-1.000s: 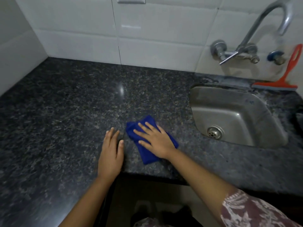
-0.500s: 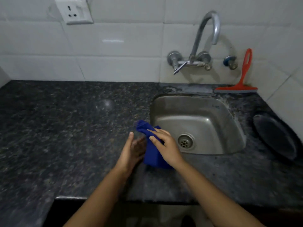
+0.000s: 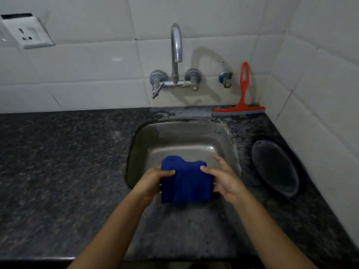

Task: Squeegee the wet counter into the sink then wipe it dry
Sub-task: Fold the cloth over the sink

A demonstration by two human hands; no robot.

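A folded blue cloth (image 3: 185, 181) hangs over the front part of the steel sink (image 3: 186, 138), held from both sides. My left hand (image 3: 155, 183) grips its left edge with the thumb on top. My right hand (image 3: 223, 178) holds its right edge, fingers partly spread. The red squeegee (image 3: 241, 104) stands on the dark granite counter (image 3: 64, 162) behind the sink, its handle leaning against the white tiled wall. The sink drain is hidden behind the cloth.
A chrome tap (image 3: 175, 61) juts from the wall above the sink. A dark round plate (image 3: 274, 167) lies on the counter to the right of the sink, near the side wall. A white wall socket (image 3: 26, 33) sits at upper left.
The cloth was lifted off the counter and carried right, over the sink. My left hand left the counter and took hold of the cloth. The view swung right toward the sink.
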